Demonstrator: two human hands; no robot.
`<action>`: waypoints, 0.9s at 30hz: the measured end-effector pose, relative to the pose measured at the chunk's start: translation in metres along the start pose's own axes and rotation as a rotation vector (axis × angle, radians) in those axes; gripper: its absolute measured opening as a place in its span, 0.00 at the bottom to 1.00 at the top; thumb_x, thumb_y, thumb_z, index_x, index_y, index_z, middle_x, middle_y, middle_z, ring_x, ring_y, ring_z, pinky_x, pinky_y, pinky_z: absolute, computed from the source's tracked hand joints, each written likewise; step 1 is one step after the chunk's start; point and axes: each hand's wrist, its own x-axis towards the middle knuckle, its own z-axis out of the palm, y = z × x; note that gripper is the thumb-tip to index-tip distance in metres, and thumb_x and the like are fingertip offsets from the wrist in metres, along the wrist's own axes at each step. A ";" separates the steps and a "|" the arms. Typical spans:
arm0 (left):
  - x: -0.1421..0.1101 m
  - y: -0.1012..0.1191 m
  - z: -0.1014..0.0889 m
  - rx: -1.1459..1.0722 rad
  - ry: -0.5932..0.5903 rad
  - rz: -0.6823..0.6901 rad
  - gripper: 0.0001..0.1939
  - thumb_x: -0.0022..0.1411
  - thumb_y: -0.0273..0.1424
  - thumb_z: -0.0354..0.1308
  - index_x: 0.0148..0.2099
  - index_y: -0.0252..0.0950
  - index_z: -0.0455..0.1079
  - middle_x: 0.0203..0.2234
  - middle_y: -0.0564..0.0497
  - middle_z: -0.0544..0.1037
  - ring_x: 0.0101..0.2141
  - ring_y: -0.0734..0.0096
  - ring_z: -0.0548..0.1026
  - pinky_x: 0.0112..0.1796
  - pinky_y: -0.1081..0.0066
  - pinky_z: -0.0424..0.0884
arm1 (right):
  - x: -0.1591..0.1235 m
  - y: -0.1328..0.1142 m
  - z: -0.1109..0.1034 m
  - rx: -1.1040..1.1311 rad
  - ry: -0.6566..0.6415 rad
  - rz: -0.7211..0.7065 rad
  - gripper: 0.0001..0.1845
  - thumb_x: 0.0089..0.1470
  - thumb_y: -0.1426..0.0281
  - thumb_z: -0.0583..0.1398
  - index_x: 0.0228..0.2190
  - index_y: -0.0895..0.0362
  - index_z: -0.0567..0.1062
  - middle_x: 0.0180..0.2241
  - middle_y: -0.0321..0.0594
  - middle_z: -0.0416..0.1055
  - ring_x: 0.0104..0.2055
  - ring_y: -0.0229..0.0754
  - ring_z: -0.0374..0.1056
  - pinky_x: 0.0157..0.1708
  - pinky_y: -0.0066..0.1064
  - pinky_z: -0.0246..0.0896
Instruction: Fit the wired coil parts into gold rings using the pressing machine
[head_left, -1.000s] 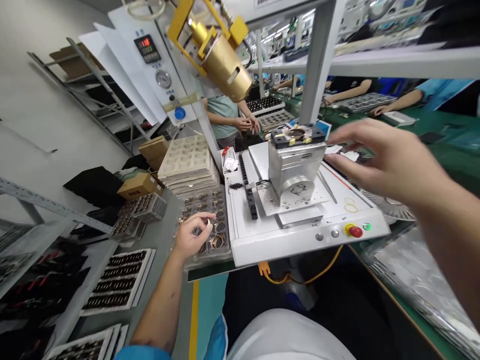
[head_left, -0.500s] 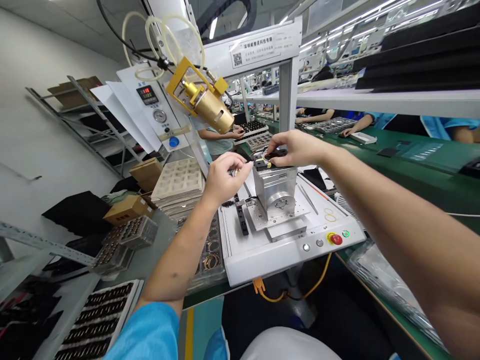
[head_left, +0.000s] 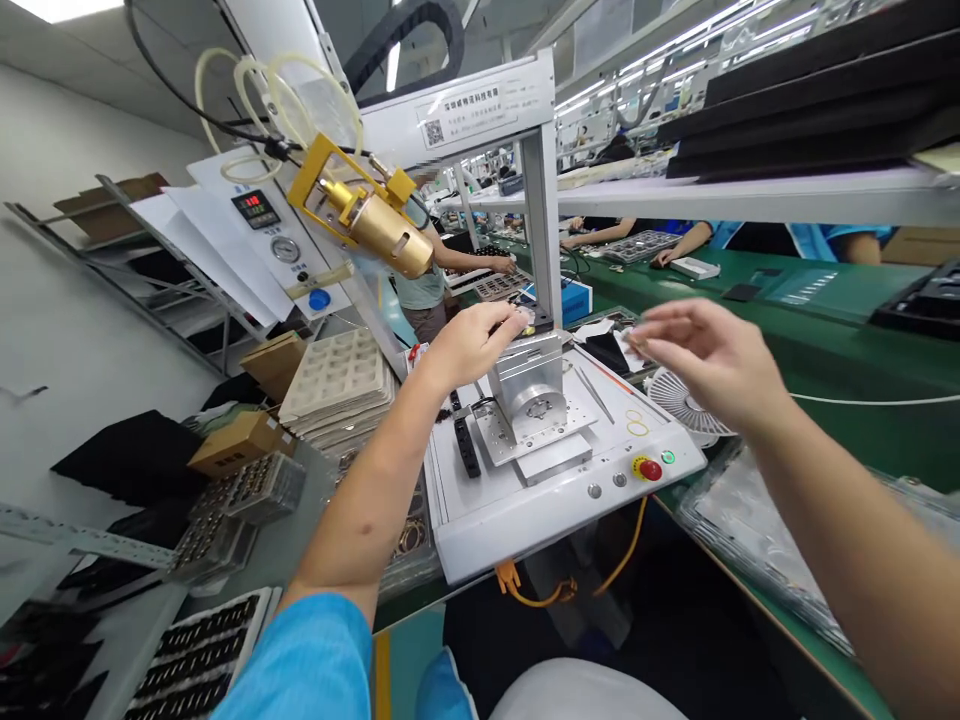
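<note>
My left hand [head_left: 472, 345] reaches over the top of an aluminium block fixture [head_left: 525, 375], its fingertips at the block's upper edge. The fingers hide the top of the fixture, and I cannot tell if they hold anything. My right hand [head_left: 705, 360] hangs in the air to the right of the block, fingers slightly apart, with nothing visible in them. Below it lies a black pad with white paper [head_left: 607, 340]. The block stands on a slotted metal plate [head_left: 525, 430] on a white benchtop machine [head_left: 555, 515].
A gold cylinder in a yellow bracket [head_left: 382, 222] hangs above the machine. A tray of rings [head_left: 409, 535] lies under my left forearm. Beige trays [head_left: 337, 380], a small white fan [head_left: 679, 405] and co-workers' hands [head_left: 656, 258] at a green bench surround it.
My left hand has moved up from the ring tray onto the block's top. My right hand has left the fixture and moved right. The view has tilted back.
</note>
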 end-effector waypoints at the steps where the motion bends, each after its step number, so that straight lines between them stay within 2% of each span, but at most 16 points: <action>1: -0.006 -0.004 0.000 -0.041 -0.008 0.011 0.23 0.75 0.48 0.47 0.43 0.38 0.76 0.46 0.44 0.83 0.51 0.59 0.79 0.54 0.60 0.71 | -0.020 0.008 -0.010 -0.003 -0.003 0.086 0.22 0.48 0.59 0.73 0.41 0.53 0.74 0.38 0.47 0.81 0.41 0.52 0.78 0.45 0.46 0.77; 4: -0.017 -0.012 0.006 -0.129 0.004 -0.007 0.25 0.72 0.51 0.52 0.52 0.37 0.75 0.59 0.41 0.78 0.64 0.54 0.71 0.64 0.53 0.64 | -0.075 0.043 -0.034 -0.023 -0.004 0.349 0.25 0.43 0.56 0.74 0.40 0.50 0.75 0.36 0.49 0.81 0.41 0.56 0.79 0.42 0.47 0.78; 7: -0.020 -0.009 0.013 -0.091 -0.010 -0.047 0.31 0.66 0.56 0.57 0.57 0.35 0.74 0.63 0.38 0.74 0.67 0.49 0.66 0.66 0.49 0.61 | -0.117 0.078 -0.046 -0.064 -0.016 0.534 0.27 0.41 0.53 0.74 0.41 0.47 0.75 0.35 0.49 0.82 0.41 0.61 0.79 0.41 0.48 0.77; 9: -0.019 -0.002 0.014 -0.016 -0.018 -0.071 0.36 0.62 0.58 0.60 0.60 0.35 0.72 0.65 0.37 0.72 0.68 0.46 0.64 0.67 0.47 0.60 | -0.136 0.096 -0.048 -0.102 -0.079 0.598 0.32 0.43 0.51 0.72 0.47 0.48 0.73 0.36 0.49 0.82 0.41 0.61 0.79 0.42 0.49 0.77; 13: -0.014 0.002 0.008 0.030 -0.046 -0.090 0.36 0.62 0.59 0.60 0.58 0.35 0.74 0.62 0.37 0.74 0.66 0.45 0.68 0.66 0.47 0.62 | -0.156 0.118 -0.039 -0.311 -0.266 0.600 0.49 0.49 0.50 0.65 0.66 0.58 0.60 0.34 0.46 0.82 0.37 0.59 0.79 0.39 0.47 0.75; 16: -0.021 0.001 0.002 -0.006 -0.055 -0.076 0.34 0.65 0.58 0.57 0.59 0.37 0.73 0.63 0.38 0.74 0.67 0.45 0.66 0.66 0.44 0.60 | -0.162 0.124 -0.026 -0.487 -0.350 0.531 0.50 0.52 0.54 0.61 0.70 0.61 0.55 0.31 0.43 0.81 0.34 0.58 0.78 0.39 0.47 0.71; 18: -0.040 0.005 0.006 -0.041 0.039 -0.058 0.31 0.67 0.57 0.55 0.60 0.40 0.72 0.63 0.40 0.74 0.69 0.46 0.63 0.67 0.41 0.57 | -0.166 0.126 -0.018 -0.550 -0.353 0.493 0.48 0.53 0.56 0.60 0.70 0.61 0.56 0.31 0.43 0.81 0.34 0.58 0.78 0.39 0.46 0.70; 20: -0.071 0.017 0.023 -0.121 0.240 -0.038 0.26 0.69 0.54 0.54 0.57 0.42 0.73 0.60 0.42 0.77 0.66 0.48 0.66 0.67 0.40 0.58 | -0.170 0.127 -0.013 -0.578 -0.328 0.471 0.47 0.54 0.57 0.60 0.70 0.62 0.55 0.32 0.44 0.81 0.34 0.58 0.78 0.38 0.46 0.70; 22: -0.112 0.035 0.054 -0.300 0.445 -0.020 0.20 0.70 0.50 0.55 0.53 0.43 0.75 0.54 0.44 0.80 0.61 0.52 0.72 0.65 0.43 0.62 | -0.173 0.130 -0.012 -0.576 -0.297 0.458 0.48 0.55 0.57 0.59 0.69 0.64 0.53 0.33 0.45 0.80 0.34 0.58 0.77 0.38 0.46 0.70; 23: -0.133 0.046 0.074 -0.428 0.485 -0.018 0.17 0.70 0.49 0.57 0.49 0.44 0.76 0.49 0.46 0.81 0.56 0.54 0.77 0.62 0.45 0.67 | -0.173 0.131 -0.013 -0.560 -0.281 0.455 0.48 0.55 0.56 0.59 0.69 0.64 0.52 0.33 0.45 0.80 0.34 0.57 0.77 0.37 0.46 0.71; 25: -0.173 0.068 0.119 -0.662 0.363 -0.171 0.15 0.67 0.47 0.62 0.47 0.43 0.77 0.43 0.45 0.83 0.48 0.55 0.80 0.55 0.50 0.75 | -0.171 0.133 -0.018 -0.495 -0.252 0.465 0.47 0.55 0.56 0.60 0.68 0.65 0.52 0.34 0.45 0.79 0.34 0.55 0.77 0.37 0.46 0.72; 27: -0.205 0.089 0.163 -0.868 0.229 -0.494 0.14 0.66 0.44 0.64 0.47 0.42 0.78 0.43 0.43 0.83 0.47 0.54 0.81 0.53 0.53 0.77 | -0.171 0.130 -0.022 -0.413 -0.238 0.484 0.43 0.54 0.56 0.61 0.65 0.62 0.58 0.34 0.44 0.79 0.33 0.53 0.77 0.38 0.45 0.73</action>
